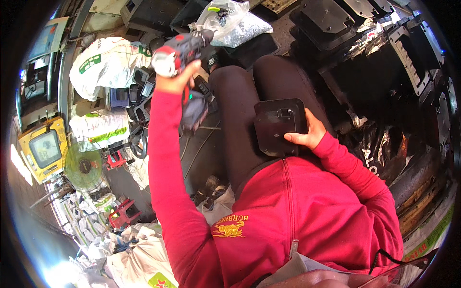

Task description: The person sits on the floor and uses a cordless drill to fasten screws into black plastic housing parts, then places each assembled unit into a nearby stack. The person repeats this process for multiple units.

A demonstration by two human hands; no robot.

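Observation:
My left hand point(176, 81) is closed around the grip of a red and black cordless drill point(183, 52). I hold it out past my left knee, its nose toward the far side and its battery base hanging below my hand. A black squarish panel point(273, 126) with rounded corners rests on my lap. My right hand point(313, 132) grips its right edge, thumb on top and the fingers partly behind it. Near the panel's far edge is a small rectangular cutout or fitting. The drill's tip is apart from the panel, close to a clear plastic bag point(245, 30) of small shiny metal pieces.
More black panels point(324, 19) are stacked at the far right, near a metal-rimmed frame point(408, 60). White sacks point(108, 65), a green fan point(84, 163) and a yellow-framed unit point(44, 149) stand at left. Cables point(201, 144) run over the floor beside my left leg.

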